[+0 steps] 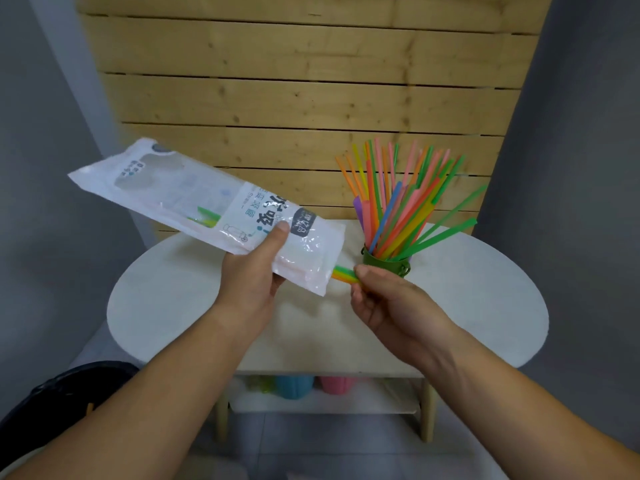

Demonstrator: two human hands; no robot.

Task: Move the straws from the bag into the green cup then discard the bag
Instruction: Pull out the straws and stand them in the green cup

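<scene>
- A small bundle of straws [343,274] is shown protruding from the open lower end of the bag [194,199]. Green and yellow tips are visible through the clear film further up, so only a few straws are judged to be left inside.
- The bag is held slantwise above the surface [173,306], with its mouth lowered toward the green cup [386,265] and brought just beside it.
- The green cup is stood toward the far edge of the surface and is already filled with a fan of coloured straws [398,209]. The transfer is judged nearly complete: this last bundle is yet to be placed and the bag yet to be discarded.
- The left hand [252,271] is closed round the bag near its mouth, with the thumb pressed on the printed face and the forearm extended forward.
- The right hand [384,299] is closed in a pinch on the protruding straw ends, thumb uppermost, just in front of the cup.
- A dark container [62,393], possibly a bin, is seen at the lower left.
- A blue cup [294,386] and a pink cup [334,384] are kept on the shelf [381,400] beneath the surface.
</scene>
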